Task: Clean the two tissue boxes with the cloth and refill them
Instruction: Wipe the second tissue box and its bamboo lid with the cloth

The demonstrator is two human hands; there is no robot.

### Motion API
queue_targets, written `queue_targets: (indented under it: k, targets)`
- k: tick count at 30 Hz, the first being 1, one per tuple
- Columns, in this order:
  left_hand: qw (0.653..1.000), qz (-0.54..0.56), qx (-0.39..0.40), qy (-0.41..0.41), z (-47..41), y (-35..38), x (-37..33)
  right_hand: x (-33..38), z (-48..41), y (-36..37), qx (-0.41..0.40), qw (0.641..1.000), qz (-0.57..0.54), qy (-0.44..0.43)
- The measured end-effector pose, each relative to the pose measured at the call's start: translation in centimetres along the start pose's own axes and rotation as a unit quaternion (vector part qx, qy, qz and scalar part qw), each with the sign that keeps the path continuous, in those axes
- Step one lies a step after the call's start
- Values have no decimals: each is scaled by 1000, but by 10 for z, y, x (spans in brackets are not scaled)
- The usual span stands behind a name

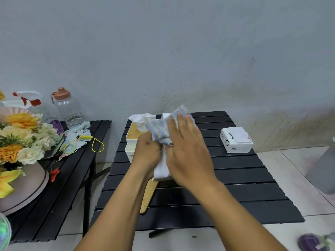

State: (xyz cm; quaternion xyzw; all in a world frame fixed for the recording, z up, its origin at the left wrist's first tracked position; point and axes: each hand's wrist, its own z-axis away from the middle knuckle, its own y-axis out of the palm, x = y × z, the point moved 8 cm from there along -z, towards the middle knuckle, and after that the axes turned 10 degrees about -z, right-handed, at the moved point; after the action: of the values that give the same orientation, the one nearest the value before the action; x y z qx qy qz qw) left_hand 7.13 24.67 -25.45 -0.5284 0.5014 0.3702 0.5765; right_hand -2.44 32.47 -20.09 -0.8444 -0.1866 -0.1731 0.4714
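The fingers (pixel 181 124) of the right hand (pixel 186 149) lie straight and close together, pressing a blue-and-yellow checked cloth (pixel 161 128) flat against a white tissue box (pixel 162 169). The fingers (pixel 154 144) of the left hand (pixel 147 151) curl round that box's left edge and grip it. The box is held between the two hands, lifted and tilted, with the cloth draped over its upper part. Just behind the left hand a second tissue box (pixel 129 153) stands on the black slatted table (pixel 235 187), wooden lid on and a white tissue (pixel 142 118) poking out of it. A loose wooden lid (pixel 149 194) lies flat on the table under the left forearm. A white tissue pack (pixel 236 140) sits well apart to the right. On the side table (pixel 72 178) at left are artificial flowers (pixel 23 138), a spray bottle (pixel 30 100), a water bottle (pixel 69 109) and a yellow coiled cord (pixel 90 142).
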Motion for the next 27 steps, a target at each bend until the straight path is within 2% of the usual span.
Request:
queue_targets:
  k: [3, 5, 8, 10, 12, 13, 16, 19, 20, 22, 25, 27]
  targets:
    - [999, 14, 43, 20, 4, 9, -11, -12, -18, -2, -4, 1000, 1, 16]
    - [999, 37, 27, 8, 1, 8, -8, -6, -15, -1, -14, 1000, 13, 1]
    - [994, 96, -12, -59, -6, -3, 14, 9, 14, 7, -22, 999, 1, -25]
    - [974, 191, 0, -119, 1, 7, 19, 14, 37, 9, -29, 999, -1, -40]
    - [971, 199, -14, -131, 3, 8, 18, 15, 50, 10, -34, 998, 5, -51]
    - [977, 169, -52, -116, 1, 0, 16, 16, 54, 9, -36, 998, 2, -55]
    - [992, 96, -56, -57, -9, -9, 0, 20, 56, 5, -44, 997, -15, -67]
    - [997, 65, 9, -37, -16, -9, 4, 18, 45, 4, -26, 998, -24, -61]
    - [995, 68, 42, -60, -15, -3, 7, 15, 38, 4, -20, 998, -33, -56]
    - [996, 56, 32, -59, -11, -4, 7, 7, 22, 2, -6, 998, -51, -46]
    - [999, 10, 50, 3, 0, -4, -8, -16, -4, -3, 13, 995, -99, 4]
    - [999, -6, 53, -4, 0, -1, -2, -35, -16, -9, 13, 983, -170, 64]
